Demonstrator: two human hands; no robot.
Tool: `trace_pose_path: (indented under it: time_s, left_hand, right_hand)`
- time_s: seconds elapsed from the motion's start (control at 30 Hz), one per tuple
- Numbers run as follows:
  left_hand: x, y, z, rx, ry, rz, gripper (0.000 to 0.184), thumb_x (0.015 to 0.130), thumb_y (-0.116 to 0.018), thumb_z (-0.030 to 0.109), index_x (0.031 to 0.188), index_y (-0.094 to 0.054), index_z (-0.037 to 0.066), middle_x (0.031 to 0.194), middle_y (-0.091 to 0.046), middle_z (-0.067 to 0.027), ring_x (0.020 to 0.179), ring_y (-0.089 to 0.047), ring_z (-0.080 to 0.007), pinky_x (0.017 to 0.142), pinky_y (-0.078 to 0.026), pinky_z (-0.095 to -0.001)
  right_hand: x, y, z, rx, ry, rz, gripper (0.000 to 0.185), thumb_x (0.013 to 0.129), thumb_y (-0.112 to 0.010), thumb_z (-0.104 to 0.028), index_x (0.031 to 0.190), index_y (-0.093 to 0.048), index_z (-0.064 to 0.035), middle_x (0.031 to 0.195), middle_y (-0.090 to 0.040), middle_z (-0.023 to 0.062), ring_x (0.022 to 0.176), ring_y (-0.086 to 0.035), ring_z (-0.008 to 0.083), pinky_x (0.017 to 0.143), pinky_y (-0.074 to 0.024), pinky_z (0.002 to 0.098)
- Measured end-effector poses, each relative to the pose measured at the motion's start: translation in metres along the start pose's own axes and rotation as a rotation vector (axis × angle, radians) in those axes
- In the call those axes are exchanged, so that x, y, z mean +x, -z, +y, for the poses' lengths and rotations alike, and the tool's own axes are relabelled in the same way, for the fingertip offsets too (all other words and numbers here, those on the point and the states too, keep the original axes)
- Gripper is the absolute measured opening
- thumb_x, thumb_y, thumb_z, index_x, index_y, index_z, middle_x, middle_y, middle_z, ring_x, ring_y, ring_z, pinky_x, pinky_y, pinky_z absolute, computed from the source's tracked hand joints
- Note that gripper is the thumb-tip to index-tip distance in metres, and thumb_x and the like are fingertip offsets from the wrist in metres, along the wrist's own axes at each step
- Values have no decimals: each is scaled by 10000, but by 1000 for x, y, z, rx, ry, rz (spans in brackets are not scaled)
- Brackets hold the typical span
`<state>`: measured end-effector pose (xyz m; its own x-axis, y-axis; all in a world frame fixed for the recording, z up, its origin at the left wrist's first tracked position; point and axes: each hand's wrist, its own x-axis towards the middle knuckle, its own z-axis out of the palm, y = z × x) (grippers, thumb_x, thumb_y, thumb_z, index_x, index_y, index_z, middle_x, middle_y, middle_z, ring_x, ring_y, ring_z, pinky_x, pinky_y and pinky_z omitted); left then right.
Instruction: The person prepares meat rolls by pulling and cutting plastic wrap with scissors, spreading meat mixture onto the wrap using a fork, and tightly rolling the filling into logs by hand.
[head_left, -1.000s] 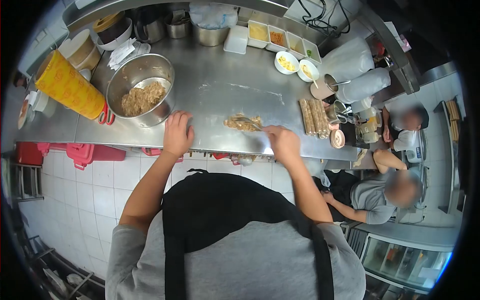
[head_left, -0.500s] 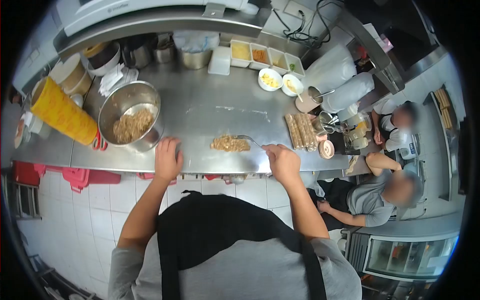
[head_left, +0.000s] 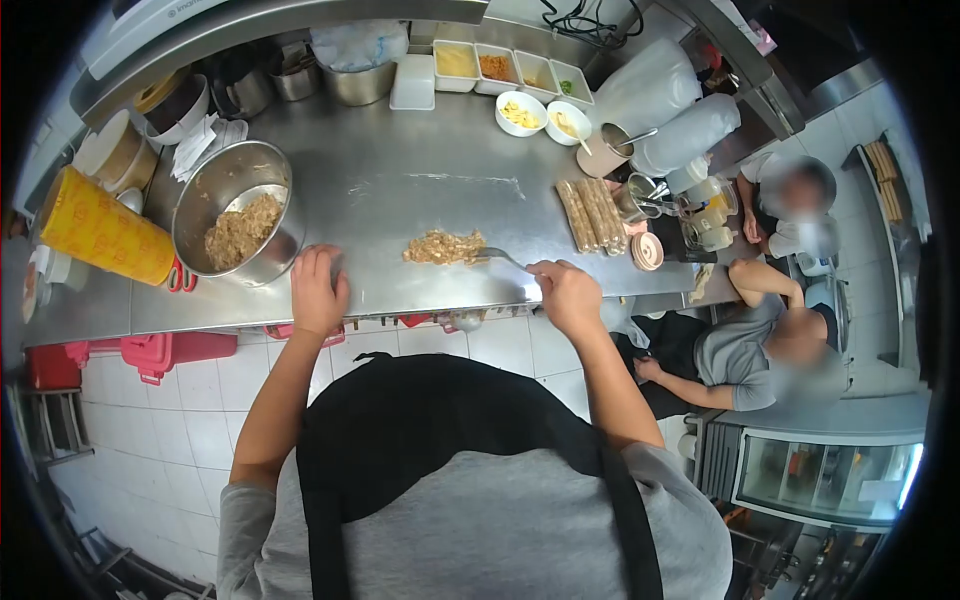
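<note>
My right hand (head_left: 568,297) grips the handle of a metal fork (head_left: 510,261) at the counter's front edge. The fork's head touches the right end of a small elongated heap of brownish, shredded-looking mixture (head_left: 440,247) on the bare steel. Resting on the counter edge is my left hand (head_left: 318,290), its fingers stretched out and the thumb apart, holding nothing. Just left of it stands a deep steel bowl (head_left: 285,235) with more of the same mixture (head_left: 243,232) in the bottom.
Wrapped rolls (head_left: 592,217) lie on the right, near a pink-lidded jar (head_left: 647,251). White bowls (head_left: 519,113) and trays of toppings (head_left: 455,66) line the back. A yellow patterned roll (head_left: 105,228) and red-handled scissors (head_left: 182,277) are at left. Two people (head_left: 735,345) are at right.
The fork's head has moved from the top of the heap to its right end. My left hand stays on the counter edge. The whole view has shifted slightly.
</note>
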<state>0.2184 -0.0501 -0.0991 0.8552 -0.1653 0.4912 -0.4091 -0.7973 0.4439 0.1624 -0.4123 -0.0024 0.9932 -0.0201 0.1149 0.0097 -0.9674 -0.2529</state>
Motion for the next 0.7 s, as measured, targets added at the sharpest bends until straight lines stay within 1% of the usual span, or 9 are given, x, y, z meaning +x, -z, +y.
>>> trace_pose_path:
  time_s: [0.07,0.1,0.2,0.3,0.4,0.5,0.6,0.63,0.7]
  left_hand:
    - [0,2,0,-2,-2,-5,347,744,-622,74,1084,-556,45,1135,-557,-144,1133,-487,-349,959,-378,-452]
    - [0,2,-1,-3,-6,-5,349,744,-622,74,1086,-558,46,1134,-559,-146,1131,-489,-349,962,-377,-452]
    - [0,-1,-1,-16,-12,-3,354,744,-623,71,1092,-561,47,1134,-563,-151,1128,-494,-352,971,-375,-451]
    - [0,0,-1,-9,5,-14,365,744,-621,62,1102,-557,38,1144,-562,-160,1127,-496,-360,983,-369,-453]
    - [0,0,0,-2,6,-22,366,745,-619,57,1105,-552,33,1141,-560,-167,1124,-495,-366,978,-370,-459]
    - [2,1,1,-2,-10,-41,377,747,-621,63,1114,-543,28,1141,-557,-170,1119,-490,-371,979,-363,-462]
    - [0,0,-2,6,-24,-46,381,750,-620,72,1119,-537,25,1140,-556,-168,1122,-486,-369,982,-357,-462]
    - [0,1,-2,6,-28,-46,380,751,-620,73,1118,-537,25,1139,-556,-167,1122,-485,-368,981,-357,-463]
    - [0,-2,-2,11,-39,-19,374,751,-617,73,1113,-537,23,1133,-557,-167,1125,-482,-368,980,-357,-463]
  right_hand:
    - [-2,11,0,-4,-54,16,173,830,-631,-138,959,-729,-199,794,-660,71,722,-641,297,632,-500,400]
    - [-3,14,-1,19,-34,37,165,840,-593,-142,940,-720,-174,811,-663,93,702,-645,312,617,-508,415]
    - [-6,2,-14,91,76,74,177,849,-580,-149,957,-717,-182,816,-662,101,709,-644,315,618,-506,421]
    - [-6,-15,-19,74,3,19,179,852,-573,-150,959,-712,-187,836,-666,105,734,-646,321,629,-510,422]
    - [-8,4,-9,67,-81,-6,173,853,-569,-157,947,-709,-191,849,-668,107,753,-647,326,640,-512,426]
    - [-13,11,-4,138,-59,-10,170,851,-567,-162,944,-707,-189,858,-670,108,765,-649,329,656,-515,433]
    - [-14,-2,3,50,-64,-48,178,849,-562,-163,948,-708,-191,850,-671,112,764,-652,330,664,-514,449]
    - [-15,1,3,54,-117,-49,184,849,-557,-159,955,-704,-191,837,-671,119,765,-655,333,670,-516,455]
    - [-19,7,-6,80,-132,-12,191,852,-550,-158,967,-698,-195,832,-669,126,763,-654,339,667,-517,455]
